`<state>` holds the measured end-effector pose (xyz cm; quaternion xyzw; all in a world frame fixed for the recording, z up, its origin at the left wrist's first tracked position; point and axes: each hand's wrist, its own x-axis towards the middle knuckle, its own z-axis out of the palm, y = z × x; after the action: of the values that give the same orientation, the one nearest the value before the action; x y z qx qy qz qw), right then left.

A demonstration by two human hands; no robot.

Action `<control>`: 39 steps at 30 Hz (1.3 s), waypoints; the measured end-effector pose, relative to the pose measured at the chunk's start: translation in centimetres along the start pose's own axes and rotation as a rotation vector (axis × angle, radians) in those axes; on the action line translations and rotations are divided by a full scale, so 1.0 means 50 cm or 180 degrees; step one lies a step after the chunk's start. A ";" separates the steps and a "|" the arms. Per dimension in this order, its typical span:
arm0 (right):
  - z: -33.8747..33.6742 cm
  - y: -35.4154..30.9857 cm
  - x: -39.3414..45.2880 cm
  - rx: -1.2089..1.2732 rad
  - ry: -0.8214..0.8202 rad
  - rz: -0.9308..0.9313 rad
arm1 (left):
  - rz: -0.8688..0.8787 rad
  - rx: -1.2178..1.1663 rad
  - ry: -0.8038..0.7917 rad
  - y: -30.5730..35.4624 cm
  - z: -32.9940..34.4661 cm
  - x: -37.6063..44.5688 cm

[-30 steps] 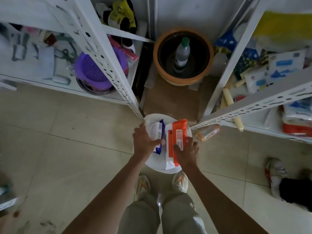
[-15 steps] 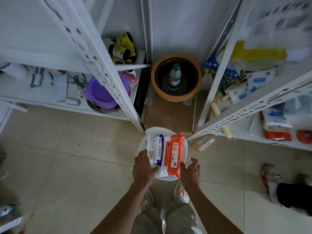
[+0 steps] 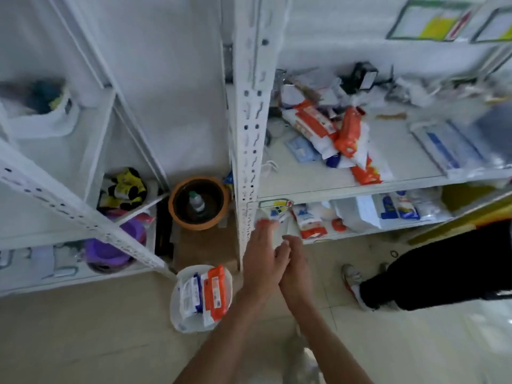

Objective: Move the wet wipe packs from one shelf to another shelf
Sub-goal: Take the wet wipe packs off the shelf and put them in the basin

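Both hands have left the white round plastic basin [image 3: 177, 314], which rested under them half a second ago. The left hand [image 3: 260, 261] and right hand [image 3: 295, 261] now reach together toward the front edge of the lower white metal shelf [image 3: 360, 231]. The hands overlap. The left fingers touch something white at the shelf edge, but whether either hand grips anything cannot be told.

The basin stands on the tiled floor beside the white perforated upright [image 3: 249, 148]. It holds a white-and-blue wet wipe pack [image 3: 189, 293] and an orange-and-white wet wipe pack [image 3: 214, 291], side by side and touching. These two packs are loaded; judged from this, collection of further packs is in progress.

More orange-and-white packs [image 3: 346, 131] lie heaped on the upper shelf [image 3: 401, 151].

Printing on all packs is blurred and unreadable.
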<state>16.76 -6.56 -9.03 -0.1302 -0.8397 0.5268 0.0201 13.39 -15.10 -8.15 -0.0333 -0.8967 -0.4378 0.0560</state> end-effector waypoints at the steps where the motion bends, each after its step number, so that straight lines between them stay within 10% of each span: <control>1: -0.039 -0.010 0.023 -0.0028 0.0054 -0.0074 | 0.0167 0.0061 0.0039 0.031 0.006 0.023; 14: -0.424 0.003 0.300 -0.0188 -0.0179 -0.0694 | 0.0244 0.0512 0.0342 0.331 0.203 0.185; 29: -0.490 -0.032 0.539 -0.1127 0.0198 0.0126 | 0.0190 0.0938 0.0201 0.323 0.226 0.397; 39: -0.466 -0.043 0.676 -0.1559 -0.0345 0.1128 | -0.1286 0.1178 0.0147 0.288 0.264 0.597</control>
<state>-12.30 21.14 -0.26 -0.2473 -0.9058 0.3102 -0.1489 -15.60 4.45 -1.09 0.1671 -0.9484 -0.2694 -0.0069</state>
